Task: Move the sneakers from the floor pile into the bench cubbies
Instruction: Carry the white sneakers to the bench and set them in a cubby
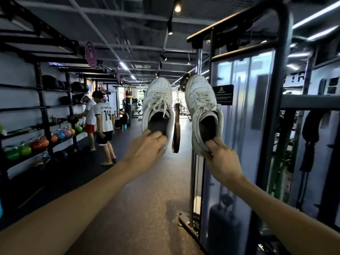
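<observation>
Where heels end — pinching hands (145, 150) (223, 159).

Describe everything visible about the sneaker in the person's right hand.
The right sneaker is a white low-top with grey side panels, a perforated toe, white laces tied loosely and a dark lining and insole. It looks like worn leather or a synthetic. It is held in the air, toe pointing up and away, opening facing the camera. The right hand pinches its heel collar, two fingers inside the opening. Nothing else touches it; it hangs in front of a cable machine, apart from the other sneaker.
</observation>
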### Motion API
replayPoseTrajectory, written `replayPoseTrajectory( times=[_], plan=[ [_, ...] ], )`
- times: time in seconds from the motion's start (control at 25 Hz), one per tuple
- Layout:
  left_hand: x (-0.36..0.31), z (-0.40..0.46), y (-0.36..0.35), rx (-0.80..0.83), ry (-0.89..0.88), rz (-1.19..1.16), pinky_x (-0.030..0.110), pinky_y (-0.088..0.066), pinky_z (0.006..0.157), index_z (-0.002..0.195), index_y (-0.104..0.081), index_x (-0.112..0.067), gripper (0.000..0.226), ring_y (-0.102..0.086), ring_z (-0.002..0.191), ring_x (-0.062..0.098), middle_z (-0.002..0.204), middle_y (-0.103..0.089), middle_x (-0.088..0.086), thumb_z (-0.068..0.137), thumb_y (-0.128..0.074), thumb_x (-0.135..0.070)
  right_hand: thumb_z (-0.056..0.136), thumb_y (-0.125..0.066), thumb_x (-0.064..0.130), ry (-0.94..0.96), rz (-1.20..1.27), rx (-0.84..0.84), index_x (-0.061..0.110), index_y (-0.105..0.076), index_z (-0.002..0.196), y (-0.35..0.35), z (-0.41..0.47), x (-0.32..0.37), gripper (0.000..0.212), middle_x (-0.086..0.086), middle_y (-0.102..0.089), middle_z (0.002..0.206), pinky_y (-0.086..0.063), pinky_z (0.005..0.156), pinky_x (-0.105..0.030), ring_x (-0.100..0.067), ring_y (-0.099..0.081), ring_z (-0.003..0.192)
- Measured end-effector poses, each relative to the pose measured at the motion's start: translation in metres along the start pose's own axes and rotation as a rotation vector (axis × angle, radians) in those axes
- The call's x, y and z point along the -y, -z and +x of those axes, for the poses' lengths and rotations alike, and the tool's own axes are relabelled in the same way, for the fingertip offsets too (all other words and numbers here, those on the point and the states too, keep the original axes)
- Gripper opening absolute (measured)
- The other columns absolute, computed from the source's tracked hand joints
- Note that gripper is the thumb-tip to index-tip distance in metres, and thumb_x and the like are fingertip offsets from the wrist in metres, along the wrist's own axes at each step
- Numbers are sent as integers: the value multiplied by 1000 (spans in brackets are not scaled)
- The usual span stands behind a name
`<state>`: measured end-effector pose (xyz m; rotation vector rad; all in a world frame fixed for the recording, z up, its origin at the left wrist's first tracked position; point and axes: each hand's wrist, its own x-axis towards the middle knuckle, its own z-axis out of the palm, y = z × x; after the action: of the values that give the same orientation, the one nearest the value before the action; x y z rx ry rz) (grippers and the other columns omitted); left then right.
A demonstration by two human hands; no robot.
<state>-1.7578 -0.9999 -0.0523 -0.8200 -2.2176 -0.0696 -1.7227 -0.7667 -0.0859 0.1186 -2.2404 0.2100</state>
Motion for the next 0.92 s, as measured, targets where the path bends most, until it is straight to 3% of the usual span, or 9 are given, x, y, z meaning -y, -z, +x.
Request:
replayPoseTrajectory(
  times=[0.16,0.4,0.56,0.72,0.92],
  plan=[
    [-19,15,10,-96,-93,-126,45,-46,67,85,-54,-14,13,-49,89,26,92,-54,3,92,-53,-25,90,-56,20,-25,-75,-41,10,-55,87,34,-8,-10,11,-6,-53,93,-34,53,-30,-31,-57,72],
    [-47,26,13,-194,-277,-337,41,-47,60,77,-51,-13,15,-51,83,30,85,-54,5,87,-61,-18,90,-55,21,-156,-270,-68,9,-54,88,88,-40,-9,13,-5,-49,94,-38,54,-35,-33,-55,75],
    [-83,22,24,-240,-433,-511,46,-48,59,74,-47,-15,20,-50,80,30,83,-53,5,86,-64,-15,90,-56,24,-269,-390,-133,10,-55,86,137,-79,2,14,-4,-49,90,-37,53,-35,-30,-54,73],
    [-145,17,46,-284,-578,-637,43,-47,58,81,-57,-9,11,-52,79,30,84,-56,6,86,-66,-14,88,-59,23,-389,-546,-141,11,-53,87,208,-138,7,13,-4,-50,91,-39,52,-35,-32,-56,74],
    [-251,-2,102,-364,-739,-827,34,-41,52,75,-54,-9,16,-52,74,28,78,-54,4,85,-66,-13,85,-61,22,-543,-765,-173,13,-56,91,319,-230,18,13,-7,-53,95,-37,53,-34,-36,-57,77]
  ],
)
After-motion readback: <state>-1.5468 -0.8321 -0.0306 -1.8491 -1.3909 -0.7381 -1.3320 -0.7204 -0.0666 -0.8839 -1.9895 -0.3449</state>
